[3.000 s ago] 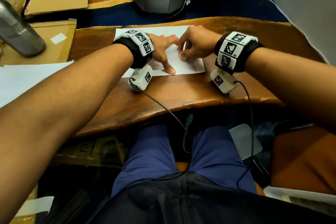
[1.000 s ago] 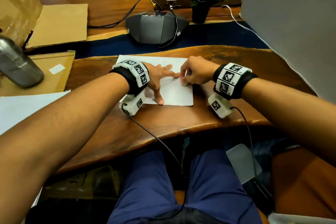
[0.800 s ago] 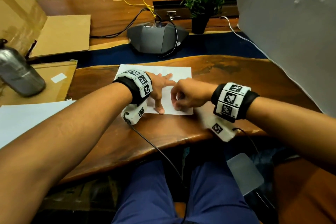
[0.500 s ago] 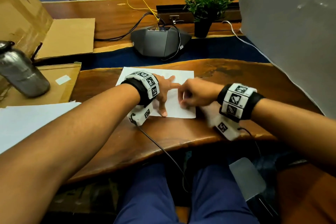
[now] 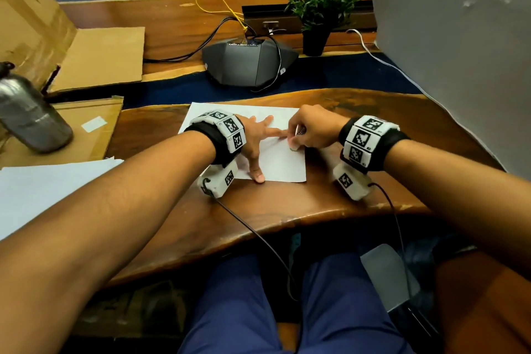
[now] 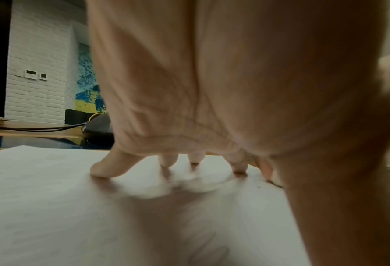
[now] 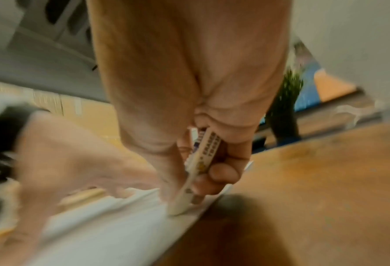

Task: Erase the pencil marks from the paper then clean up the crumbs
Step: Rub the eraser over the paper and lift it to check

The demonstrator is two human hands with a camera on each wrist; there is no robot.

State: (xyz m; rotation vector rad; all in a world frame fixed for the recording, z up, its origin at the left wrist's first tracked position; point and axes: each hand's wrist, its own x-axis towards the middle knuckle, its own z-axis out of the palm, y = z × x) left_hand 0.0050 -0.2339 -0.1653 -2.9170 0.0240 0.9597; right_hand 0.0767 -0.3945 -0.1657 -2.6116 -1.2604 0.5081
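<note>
Pressing down with spread fingers, the left hand (image 5: 254, 138) pins the paper (image 5: 275, 164) flat on the wooden desk (image 5: 287, 210); the thumb reaches back to the sheet's near edge, and in the left wrist view the fingertips (image 6: 103, 169) stand apart on the white surface. The right hand (image 5: 311, 128) is curled around a white eraser (image 7: 196, 172) in a printed sleeve, thumb on one side and fingers on the other, its bare tip touching the paper close to the right edge.

The sheet lies in the middle of the desk, in front of a grey conference speaker (image 5: 250, 62). I can make out no pencil marks or crumbs on it; the right wrist view is blurred.

The paper looks thin and light, so it would likely slide or crumple under rubbing unless held down near the eraser. So close to the edge, strokes running outward seem safer than inward ones, which could buckle it. The eraser looks soft and grippy; holding it low on the sleeve should keep it from bending.
</note>
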